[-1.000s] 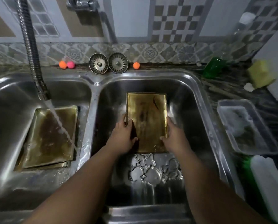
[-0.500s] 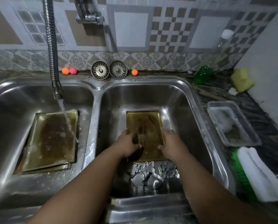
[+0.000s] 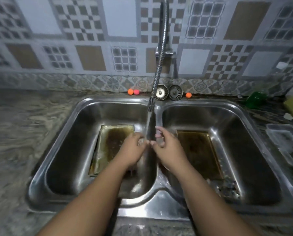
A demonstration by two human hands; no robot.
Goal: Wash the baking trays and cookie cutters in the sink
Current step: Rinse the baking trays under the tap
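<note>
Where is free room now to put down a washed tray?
Free: the counter left of the sink, and the left basin floor between its left wall and the left tray. Crowded: the right basin, holding the right tray and cookie cutters, and the right counter with a clear container.

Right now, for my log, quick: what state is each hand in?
Left hand: under the stream, fingers blurred, cannot be told.
Right hand: open, fingers loosely curled, holding nothing.

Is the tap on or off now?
On. A stream of water falls from the faucet between the left hand and the right hand.
</note>
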